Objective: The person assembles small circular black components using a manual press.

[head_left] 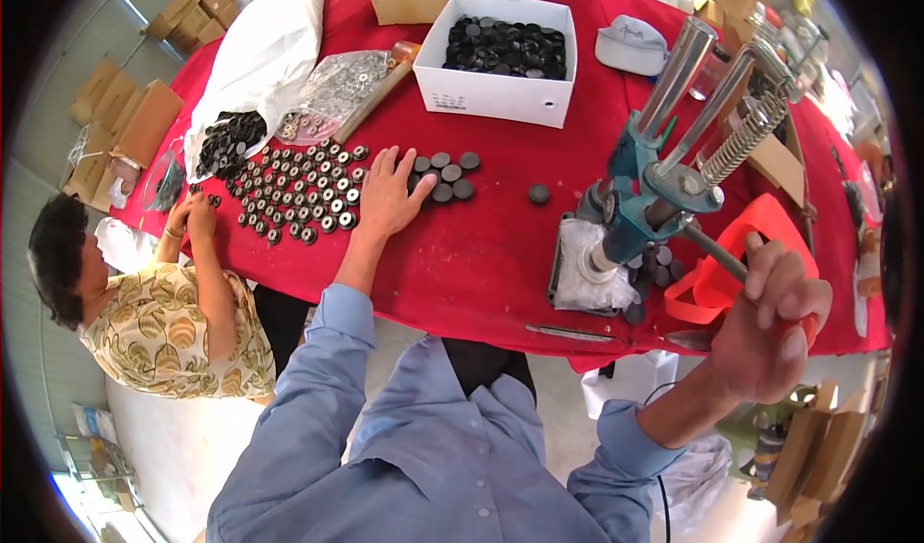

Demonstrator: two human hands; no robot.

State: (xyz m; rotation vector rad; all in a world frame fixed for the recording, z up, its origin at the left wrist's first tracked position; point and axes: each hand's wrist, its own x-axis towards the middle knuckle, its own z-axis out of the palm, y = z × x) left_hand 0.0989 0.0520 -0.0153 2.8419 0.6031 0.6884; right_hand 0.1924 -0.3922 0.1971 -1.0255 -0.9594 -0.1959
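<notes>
My left hand (388, 196) lies palm down with its fingers stretched out on the red cloth. Its fingertips are beside a small cluster of black discs (450, 173), and what is under the palm is hidden. To its left spread many black round pieces with metal centres (298, 192). My right hand (770, 326) is closed round the handle end of the lever (717, 251) on a teal hand press (630, 218). The press has a coiled spring (746, 139), and clear plastic (582, 254) wraps its base. One lone black disc (539, 193) sits left of the press.
A white box (496, 105) of black discs stands at the back. A mallet (375, 90), a parts bag (337, 86) and a white sack (255, 57) lie left of it. An orange plastic holder (703, 288) flanks the press. A co-worker (178, 326) handles pieces at the left edge.
</notes>
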